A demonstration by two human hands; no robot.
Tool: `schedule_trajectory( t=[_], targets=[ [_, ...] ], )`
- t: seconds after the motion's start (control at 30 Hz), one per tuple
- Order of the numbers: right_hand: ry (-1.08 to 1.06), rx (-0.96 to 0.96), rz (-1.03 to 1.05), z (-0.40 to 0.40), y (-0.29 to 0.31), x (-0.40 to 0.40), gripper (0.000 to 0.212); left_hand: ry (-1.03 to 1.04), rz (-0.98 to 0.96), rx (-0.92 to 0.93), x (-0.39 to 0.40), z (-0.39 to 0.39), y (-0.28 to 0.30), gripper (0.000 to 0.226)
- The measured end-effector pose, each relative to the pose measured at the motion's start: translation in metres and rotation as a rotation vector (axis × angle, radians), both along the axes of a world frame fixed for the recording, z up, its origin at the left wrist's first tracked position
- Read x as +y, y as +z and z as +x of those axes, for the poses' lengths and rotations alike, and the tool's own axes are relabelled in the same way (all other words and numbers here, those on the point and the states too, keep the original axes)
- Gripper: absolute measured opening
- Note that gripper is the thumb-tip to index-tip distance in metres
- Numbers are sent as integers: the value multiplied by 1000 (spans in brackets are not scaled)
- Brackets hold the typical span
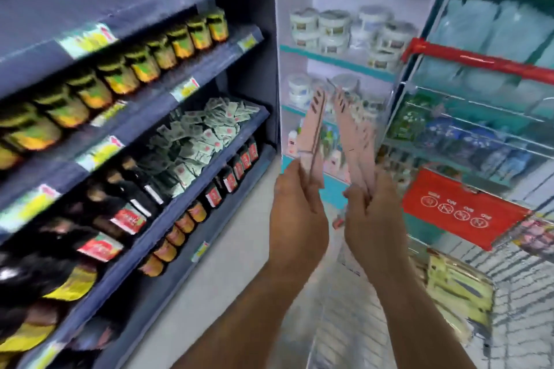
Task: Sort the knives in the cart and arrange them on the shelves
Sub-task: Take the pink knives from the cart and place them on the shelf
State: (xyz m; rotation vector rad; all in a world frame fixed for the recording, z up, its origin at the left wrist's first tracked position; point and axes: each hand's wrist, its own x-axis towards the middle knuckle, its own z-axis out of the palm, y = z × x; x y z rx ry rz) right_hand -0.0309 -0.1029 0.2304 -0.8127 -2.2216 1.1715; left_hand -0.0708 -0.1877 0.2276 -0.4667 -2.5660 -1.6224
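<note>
There is only one view, from the person's head. It looks forward and down, close to the raised hands, between shelves [144, 117] and cart [479, 135].

Two bare forearms enter the head view from the 6 o'clock edge and run toward 12 o'clock. No sleeve, glove, watch, band or ring shows on either arm. The left hand [295, 213] and the right hand [373, 216] are bare, seen from the back. Fingers are blunt and rounded. Motion blur hides finer detail such as nails or marks.
</note>
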Motion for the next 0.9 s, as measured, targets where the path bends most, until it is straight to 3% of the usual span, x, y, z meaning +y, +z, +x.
schedule_trajectory(
  t=[0.1,0.33,0.47,0.73,0.9],
  targets=[
    [74,64,93,-31,28,-59,23,50,18,79,-66,-31,26,22],
    [205,143,166,-97,83,-212,21,188,16,243,-235,-85,77,28],
    [329,196,205,-129,108,-296,7,290,-12,325,-323,-106,104,32],
    [613,190,236,-179,146,-427,8,497,-89,330,-465,-127,144,42],
    [791,183,320,-210,162,-490,21,669,-170,268,-529,-140,161,38]
  ],
)
